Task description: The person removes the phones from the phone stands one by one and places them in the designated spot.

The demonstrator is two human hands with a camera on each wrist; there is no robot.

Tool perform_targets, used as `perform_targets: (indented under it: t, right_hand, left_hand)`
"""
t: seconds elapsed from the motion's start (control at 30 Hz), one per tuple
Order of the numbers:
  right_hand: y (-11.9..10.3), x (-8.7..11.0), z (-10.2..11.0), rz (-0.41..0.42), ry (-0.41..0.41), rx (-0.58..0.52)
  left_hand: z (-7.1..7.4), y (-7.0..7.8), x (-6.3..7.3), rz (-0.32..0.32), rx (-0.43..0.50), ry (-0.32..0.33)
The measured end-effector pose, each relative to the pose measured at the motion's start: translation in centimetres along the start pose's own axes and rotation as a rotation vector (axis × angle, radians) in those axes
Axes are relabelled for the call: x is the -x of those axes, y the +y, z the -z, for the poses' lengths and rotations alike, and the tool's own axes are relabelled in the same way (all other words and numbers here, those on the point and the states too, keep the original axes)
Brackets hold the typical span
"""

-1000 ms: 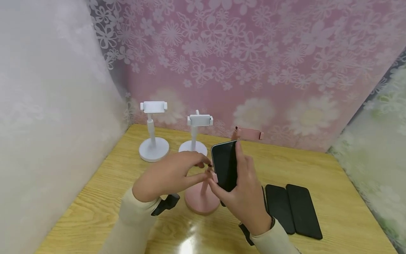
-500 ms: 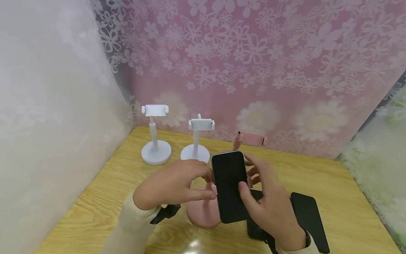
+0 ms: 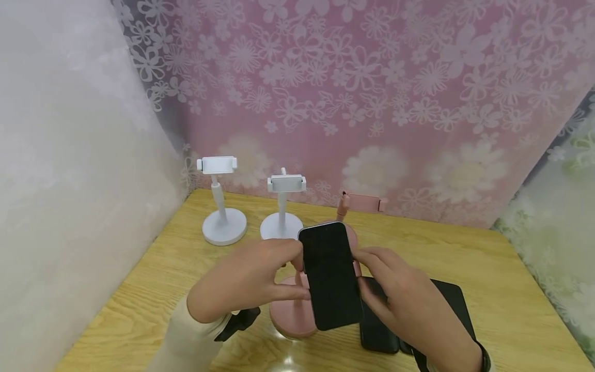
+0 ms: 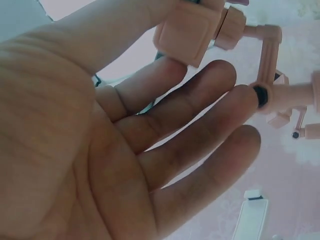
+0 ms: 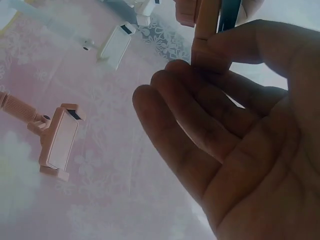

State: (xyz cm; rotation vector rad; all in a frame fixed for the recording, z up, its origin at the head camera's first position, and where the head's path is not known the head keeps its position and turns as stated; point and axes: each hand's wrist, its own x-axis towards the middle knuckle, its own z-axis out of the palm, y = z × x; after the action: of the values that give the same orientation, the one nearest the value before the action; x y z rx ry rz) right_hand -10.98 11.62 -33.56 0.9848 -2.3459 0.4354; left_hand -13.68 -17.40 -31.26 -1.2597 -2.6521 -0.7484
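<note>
A black smartphone [image 3: 331, 279] leans in the clamp of a pink phone stand [image 3: 292, 316], its screen facing me. At the phone's left edge my left hand [image 3: 251, 281] holds the clamp's end [image 4: 185, 32] between thumb and forefinger; in the left wrist view the other fingers stretch past it. On the opposite edge, the thumb and forefinger of my right hand [image 3: 409, 299] pinch the clamp's other end [image 5: 211, 56]. The phone covers the middle of the clamp in the head view.
Two white phone stands, one at far left [image 3: 224, 227] and one beside it [image 3: 281, 225], stand at the back. Another pink stand [image 3: 364, 203] is behind the phone. Black phones [image 3: 378, 336] lie on the wooden table [image 3: 520, 320] at right, partly under my right hand.
The phone has shifted down and stands more squarely to me. My right hand has let go of the phone's body, moved to its right side and taken hold of the clamp's end.
</note>
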Motion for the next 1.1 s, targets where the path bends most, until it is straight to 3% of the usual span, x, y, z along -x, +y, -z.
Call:
perform_targets:
  t: [0.27, 0.5, 0.73, 1.1]
  right_hand:
    - [-0.3, 0.3, 0.4, 0.009, 0.03, 0.05]
    - [-0.8, 0.2, 0.4, 0.007, 0.055, 0.1]
    - [-2.1, 0.5, 0.3, -0.031, 0.045, 0.181]
    - [-3.8, 0.5, 0.4, -0.074, 0.014, 0.287]
  left_hand:
    - [-0.6, 0.4, -0.4, 0.053, 0.073, -0.075]
    - [-1.2, 0.5, -0.5, 0.009, 0.115, -0.052]
    - [-1.2, 0.7, -0.6, 0.029, 0.117, -0.07]
    - [-1.1, 0.8, -0.3, 0.001, 0.12, -0.067]
